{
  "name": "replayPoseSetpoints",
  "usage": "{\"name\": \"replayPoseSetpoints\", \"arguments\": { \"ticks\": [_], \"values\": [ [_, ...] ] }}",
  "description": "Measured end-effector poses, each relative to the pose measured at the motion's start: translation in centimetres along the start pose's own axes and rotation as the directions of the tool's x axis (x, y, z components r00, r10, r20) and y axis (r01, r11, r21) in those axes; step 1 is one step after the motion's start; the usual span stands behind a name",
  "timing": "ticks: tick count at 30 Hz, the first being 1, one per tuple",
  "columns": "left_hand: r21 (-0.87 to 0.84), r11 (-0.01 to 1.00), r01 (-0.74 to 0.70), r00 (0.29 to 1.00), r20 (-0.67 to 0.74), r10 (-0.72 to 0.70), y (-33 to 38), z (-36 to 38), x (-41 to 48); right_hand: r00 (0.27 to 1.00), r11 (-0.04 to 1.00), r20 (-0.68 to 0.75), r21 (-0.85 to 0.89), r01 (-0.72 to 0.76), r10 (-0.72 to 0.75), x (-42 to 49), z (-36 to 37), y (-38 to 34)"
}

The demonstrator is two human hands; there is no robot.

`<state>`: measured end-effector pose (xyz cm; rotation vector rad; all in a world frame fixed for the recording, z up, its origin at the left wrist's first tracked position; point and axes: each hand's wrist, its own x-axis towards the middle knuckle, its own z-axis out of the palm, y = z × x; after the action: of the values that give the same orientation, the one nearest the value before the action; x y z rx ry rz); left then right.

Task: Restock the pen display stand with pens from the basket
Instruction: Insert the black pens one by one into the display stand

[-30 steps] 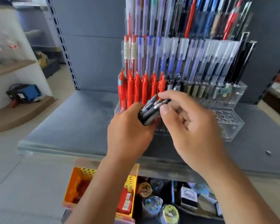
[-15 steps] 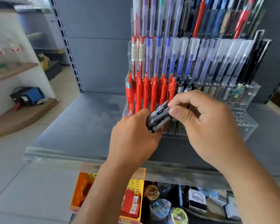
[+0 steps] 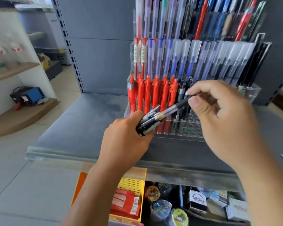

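Your left hand is clenched round a bundle of dark pens, and one pen slants up from it to your right hand, which pinches its upper end just in front of the stand. You seem to be singling out a pen to slot. Next, free it, turn it upright and lower it into an empty front-row hole.

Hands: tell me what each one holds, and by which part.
Left hand grips a bundle of dark pens around their barrels. Right hand pinches one black pen by its upper end, between thumb and fingertips.
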<state>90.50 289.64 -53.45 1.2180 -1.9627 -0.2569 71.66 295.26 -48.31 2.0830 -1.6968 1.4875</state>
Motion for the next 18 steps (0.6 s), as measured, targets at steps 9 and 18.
{"name": "replayPoseSetpoints", "arguments": {
  "ticks": [9, 18],
  "values": [
    [0.000, 1.000, -0.028, 1.000, -0.003, 0.028, 0.0, 0.4, 0.1, 0.987, 0.868, 0.059, -0.470, 0.158, -0.147, -0.7, 1.0, -0.8],
    [-0.035, 0.999, -0.009, 1.000, 0.002, 0.009, 0.0, 0.8, 0.0, 0.955, 0.820, 0.052, -0.500, 0.278, -0.292, -1.4, 2.0, -1.0]
  ]
}}
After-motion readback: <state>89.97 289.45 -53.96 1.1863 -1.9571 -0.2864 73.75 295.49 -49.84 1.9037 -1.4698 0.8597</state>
